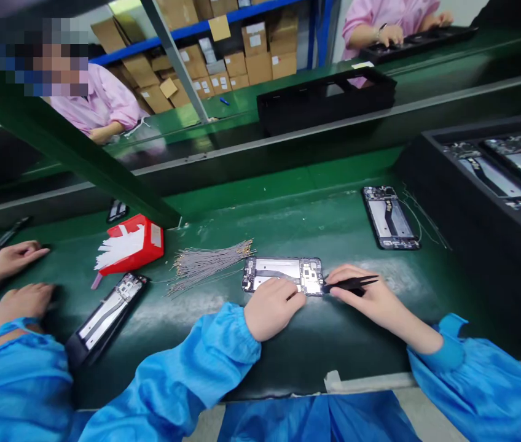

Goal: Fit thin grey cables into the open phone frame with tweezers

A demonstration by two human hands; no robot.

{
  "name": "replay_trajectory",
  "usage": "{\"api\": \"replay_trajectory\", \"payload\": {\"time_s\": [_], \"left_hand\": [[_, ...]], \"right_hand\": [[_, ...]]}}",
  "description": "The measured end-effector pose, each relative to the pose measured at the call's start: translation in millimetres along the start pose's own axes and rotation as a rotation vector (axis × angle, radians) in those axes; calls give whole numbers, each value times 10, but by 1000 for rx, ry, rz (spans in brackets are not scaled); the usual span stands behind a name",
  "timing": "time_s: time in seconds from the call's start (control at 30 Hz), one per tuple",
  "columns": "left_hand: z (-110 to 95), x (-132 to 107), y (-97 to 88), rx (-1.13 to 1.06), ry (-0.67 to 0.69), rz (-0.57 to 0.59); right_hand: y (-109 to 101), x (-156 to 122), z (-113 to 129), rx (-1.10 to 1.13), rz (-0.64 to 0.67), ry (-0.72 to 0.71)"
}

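Note:
An open phone chassis (283,273) lies flat on the green belt in front of me. My left hand (272,307) rests on its near edge with fingers curled and pressed against the frame. My right hand (371,294) sits just right of the chassis, closed on black tweezers (350,283) that lie across its fingers, their left end at the chassis edge. A bundle of thin grey wires with gold ends (209,261) lies just left of the chassis.
Another phone chassis (389,218) lies farther right with thin wires beside it. A black tray (495,178) of chassis stands at right. A red box (134,245) and a third chassis (108,313) lie left, near a co-worker's hands (16,276). People in pink work across the line.

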State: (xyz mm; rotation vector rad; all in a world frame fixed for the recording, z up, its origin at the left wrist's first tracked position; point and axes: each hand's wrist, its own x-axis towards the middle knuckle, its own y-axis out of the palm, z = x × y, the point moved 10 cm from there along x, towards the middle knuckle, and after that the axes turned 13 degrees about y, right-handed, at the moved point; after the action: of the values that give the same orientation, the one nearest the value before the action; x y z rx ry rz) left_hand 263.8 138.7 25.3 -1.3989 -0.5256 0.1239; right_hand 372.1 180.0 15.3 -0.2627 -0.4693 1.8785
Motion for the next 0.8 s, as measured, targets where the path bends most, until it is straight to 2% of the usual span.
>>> {"api": "replay_trajectory", "payload": {"time_s": [0.17,0.63,0.8], "left_hand": [[12,80,-12,-27,-30,-78],[25,112,-60,-63,-53,-115],[-5,122,-44,-58,-20,-106]], "right_hand": [[-4,14,-23,10,-6,21],[14,33,40,22,26,32],[15,33,18,14,31,49]]}}
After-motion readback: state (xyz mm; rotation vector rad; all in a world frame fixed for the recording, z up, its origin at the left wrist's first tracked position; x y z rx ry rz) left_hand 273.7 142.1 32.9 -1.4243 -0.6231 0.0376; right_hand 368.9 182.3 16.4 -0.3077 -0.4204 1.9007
